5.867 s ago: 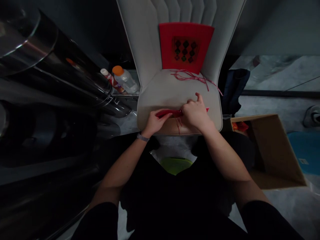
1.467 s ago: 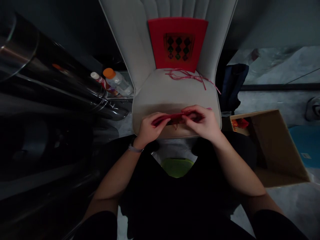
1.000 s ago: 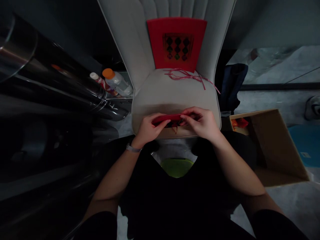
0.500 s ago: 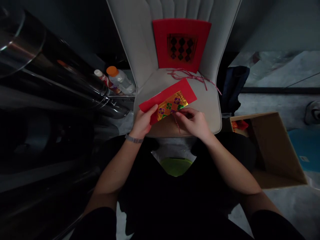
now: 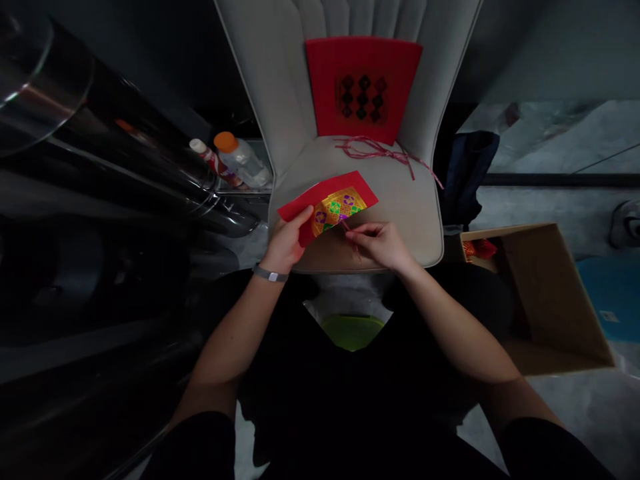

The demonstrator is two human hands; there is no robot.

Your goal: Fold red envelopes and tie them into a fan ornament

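Since the earlier frames, the red packet (image 5: 333, 210) had opened out from a narrow fold. The left hand (image 5: 287, 243) gripped its lower edge over the seat (image 5: 410, 220); the right hand (image 5: 377, 243) pinched one pink string (image 5: 351, 235); one string tangle (image 5: 375, 150) lay behind.

A plastic bottle (image 5: 243, 161) sits left of the chair (image 5: 270, 87), a cardboard box (image 5: 553, 293) right.

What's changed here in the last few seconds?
The red packet, a narrow strip between both hands earlier, has turned to show its broad gold-patterned face. The left hand alone holds it; the right hand let go and pinches a thin red string below. The pink cord on the seat stayed put.
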